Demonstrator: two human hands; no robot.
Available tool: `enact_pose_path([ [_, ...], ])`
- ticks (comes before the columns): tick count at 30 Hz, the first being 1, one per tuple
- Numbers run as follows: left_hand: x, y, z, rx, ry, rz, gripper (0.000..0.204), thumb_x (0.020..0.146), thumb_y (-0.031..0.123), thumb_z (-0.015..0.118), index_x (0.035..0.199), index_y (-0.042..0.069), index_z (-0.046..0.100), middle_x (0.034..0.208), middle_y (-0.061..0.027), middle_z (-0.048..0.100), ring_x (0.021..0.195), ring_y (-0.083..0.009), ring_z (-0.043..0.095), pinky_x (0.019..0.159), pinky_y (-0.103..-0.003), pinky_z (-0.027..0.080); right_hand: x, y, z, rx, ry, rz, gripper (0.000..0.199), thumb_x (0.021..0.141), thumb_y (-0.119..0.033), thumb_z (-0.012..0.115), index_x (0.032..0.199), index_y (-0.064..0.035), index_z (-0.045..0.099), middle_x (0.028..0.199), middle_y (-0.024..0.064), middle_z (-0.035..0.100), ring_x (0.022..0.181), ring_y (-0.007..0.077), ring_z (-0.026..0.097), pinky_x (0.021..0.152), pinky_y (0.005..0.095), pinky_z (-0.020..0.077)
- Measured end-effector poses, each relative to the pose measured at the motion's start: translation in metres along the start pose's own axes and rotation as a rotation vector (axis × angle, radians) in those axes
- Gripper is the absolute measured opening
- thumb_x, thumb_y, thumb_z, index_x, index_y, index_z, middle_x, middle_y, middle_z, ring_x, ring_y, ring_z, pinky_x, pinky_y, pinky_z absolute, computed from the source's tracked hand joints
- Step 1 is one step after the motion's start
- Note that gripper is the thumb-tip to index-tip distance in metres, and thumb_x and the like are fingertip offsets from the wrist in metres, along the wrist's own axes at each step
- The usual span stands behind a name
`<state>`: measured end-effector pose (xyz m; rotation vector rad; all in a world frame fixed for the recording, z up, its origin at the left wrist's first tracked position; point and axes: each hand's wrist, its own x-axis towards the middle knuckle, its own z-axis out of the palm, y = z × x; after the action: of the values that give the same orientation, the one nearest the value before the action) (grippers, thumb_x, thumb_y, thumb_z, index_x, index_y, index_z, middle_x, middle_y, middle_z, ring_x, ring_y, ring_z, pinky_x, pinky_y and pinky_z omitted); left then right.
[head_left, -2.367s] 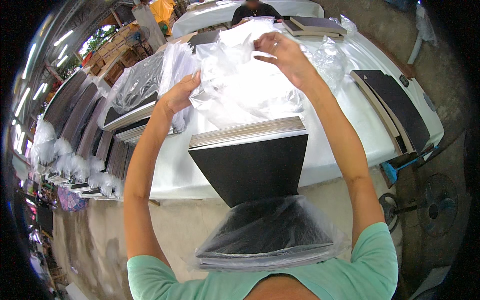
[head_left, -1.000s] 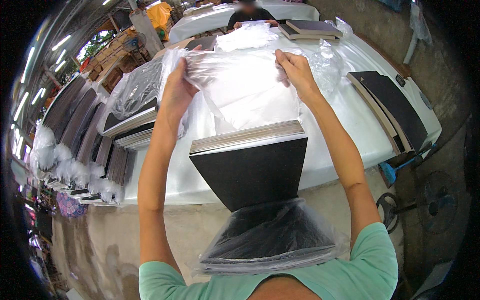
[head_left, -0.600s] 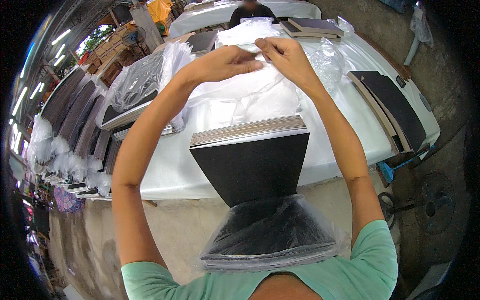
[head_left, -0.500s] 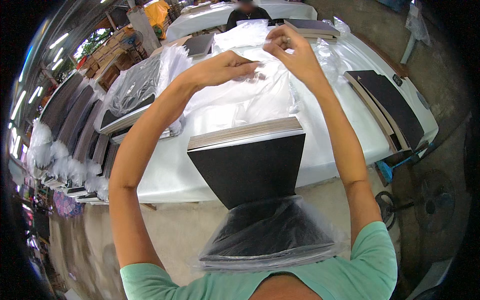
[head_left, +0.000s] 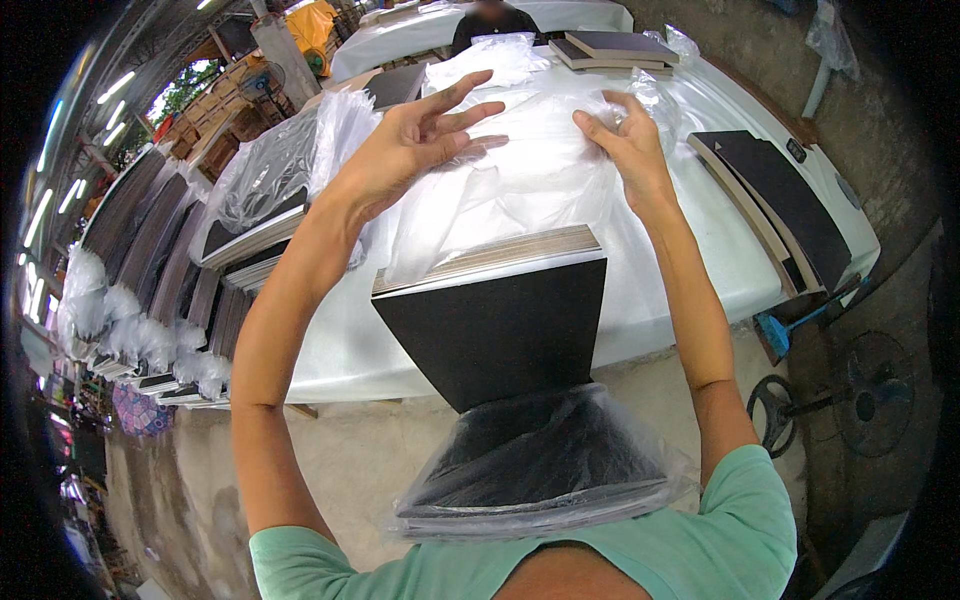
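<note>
My left hand (head_left: 430, 140) is over the table with its fingers spread, at the left side of a thin clear plastic bag (head_left: 540, 185). At the bag's right side is my right hand (head_left: 632, 150), thumb and forefinger apart and the other fingers partly bent. The bag lies loosely between the hands, its near end over a stack of flat boards (head_left: 500, 330) with a black face and brown and white edges. Against my chest, below that stack, more black boards (head_left: 540, 450) sit inside clear plastic.
Several bagged stacks of dark boards (head_left: 165, 235) line the left side. A plastic-covered stack (head_left: 260, 190) stands at the table's left. Black boards lie at the right (head_left: 785, 205) and far end (head_left: 615, 50). A person (head_left: 493, 28) sits beyond; a fan (head_left: 870, 395) stands right.
My hands have moved apart and come a little nearer, and the fingers have opened out. The plastic bag has spread wider, its near end now over the stack's edge.
</note>
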<state>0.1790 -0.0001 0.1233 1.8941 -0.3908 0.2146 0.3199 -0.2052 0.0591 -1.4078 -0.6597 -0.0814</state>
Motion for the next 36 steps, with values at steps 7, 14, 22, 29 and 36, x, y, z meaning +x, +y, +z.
enact_pose_path([
  [7, -0.007, 0.005, 0.02, -0.27, 0.019, -0.079, 0.06, 0.08, -0.002, 0.057, 0.135, 0.004, 0.032, 0.139, -0.0143, 0.033, 0.12, -0.0239, 0.043, 0.095, -0.034, 0.044, -0.035, -0.053, 0.017, -0.51, 0.098, -0.98, 0.042, 0.067, -0.014, 0.074, 0.103, -0.0062, 0.056, 0.104, 0.0099, 0.052, 0.099, 0.026, 0.049, 0.086, 0.0361, 0.0389],
  [14, -0.012, -0.002, 0.029, -0.094, 0.092, 0.091, 0.064, 0.077, -0.006, 0.058, 0.134, 0.001, 0.032, 0.143, -0.0109, 0.025, 0.131, -0.0214, 0.026, 0.098, -0.032, 0.04, -0.053, -0.056, 0.029, -0.665, -0.176, -1.079, 0.021, 0.065, -0.011, 0.073, 0.083, -0.0086, 0.063, 0.111, 0.0054, 0.053, 0.107, 0.0227, 0.046, 0.091, 0.0409, 0.0306],
  [22, -0.029, 0.019, 0.039, 0.005, 0.148, 0.097, 0.074, 0.07, -0.016, 0.057, 0.136, 0.002, 0.03, 0.144, -0.0115, 0.024, 0.127, -0.0244, 0.033, 0.094, -0.029, 0.044, -0.052, -0.051, 0.038, -0.657, -0.205, -1.043, 0.021, 0.064, -0.011, 0.073, 0.081, -0.0088, 0.061, 0.111, 0.0047, 0.051, 0.108, 0.0236, 0.043, 0.09, 0.0411, 0.0316],
  [29, -0.031, 0.009, 0.032, 0.014, 0.249, 0.22, 0.076, 0.068, -0.018, 0.058, 0.135, 0.005, 0.031, 0.144, -0.012, 0.022, 0.119, -0.0274, 0.044, 0.088, -0.03, 0.05, -0.051, -0.051, 0.047, -0.635, -0.182, -1.031, 0.024, 0.064, -0.013, 0.074, 0.084, -0.0099, 0.062, 0.112, 0.0044, 0.052, 0.108, 0.0229, 0.043, 0.088, 0.0407, 0.0316],
  [36, -0.036, 0.014, 0.035, 0.035, 0.299, 0.207, 0.08, 0.066, -0.018, 0.061, 0.136, 0.001, 0.027, 0.145, -0.0113, 0.017, 0.123, -0.0299, 0.038, 0.091, -0.032, 0.048, -0.052, -0.046, 0.051, -0.609, -0.196, -1.047, 0.026, 0.064, -0.014, 0.075, 0.086, -0.0111, 0.062, 0.113, 0.0042, 0.052, 0.109, 0.0228, 0.042, 0.09, 0.0405, 0.031],
])
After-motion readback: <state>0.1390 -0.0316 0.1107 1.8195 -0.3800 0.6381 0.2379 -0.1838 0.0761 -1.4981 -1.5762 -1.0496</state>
